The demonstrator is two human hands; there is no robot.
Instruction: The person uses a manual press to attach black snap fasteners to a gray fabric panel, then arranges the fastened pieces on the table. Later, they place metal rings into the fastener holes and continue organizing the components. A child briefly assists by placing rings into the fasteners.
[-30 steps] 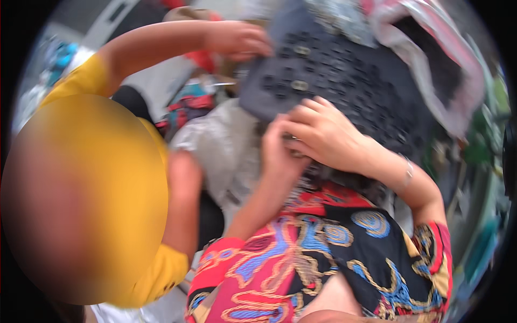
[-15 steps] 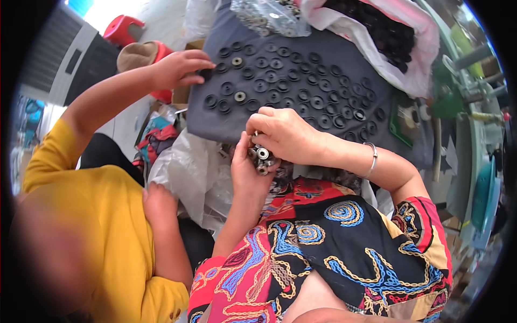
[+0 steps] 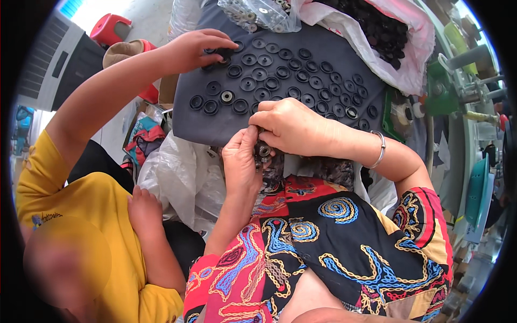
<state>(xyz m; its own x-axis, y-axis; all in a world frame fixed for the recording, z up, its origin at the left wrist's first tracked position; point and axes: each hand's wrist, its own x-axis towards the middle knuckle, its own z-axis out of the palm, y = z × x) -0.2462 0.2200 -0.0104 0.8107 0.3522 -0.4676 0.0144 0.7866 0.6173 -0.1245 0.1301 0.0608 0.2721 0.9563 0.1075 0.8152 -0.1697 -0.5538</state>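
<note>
My left hand (image 3: 240, 161) is closed round a small heap of shiny metal bearings (image 3: 264, 152), held just off the near edge of the table. My right hand (image 3: 297, 126) bends over the same heap, its thumb and fingers pinched together against my left thumb and fingertips. Whatever lies in that pinch is hidden. Beyond my hands, several black grooved wheels (image 3: 272, 83) lie spread over a dark grey cloth (image 3: 188, 124). One wheel (image 3: 226, 97) at the left has a metal bearing in its centre, and so does another wheel (image 3: 351, 112) at the right.
At the left, a co-worker's hand (image 3: 202, 49) reaches over the wheels. A clear bag of bearings (image 3: 258, 15) and a white sack (image 3: 417, 48) of black parts (image 3: 371, 27) stand at the back. Green machinery (image 3: 439, 86) is on the right; crumpled white plastic (image 3: 180, 169) hangs in front.
The view has shifted a little. My right fingers have closed in against my left fingertips, covering part of the bearings. The co-worker's hand has moved farther in over the wheels.
</note>
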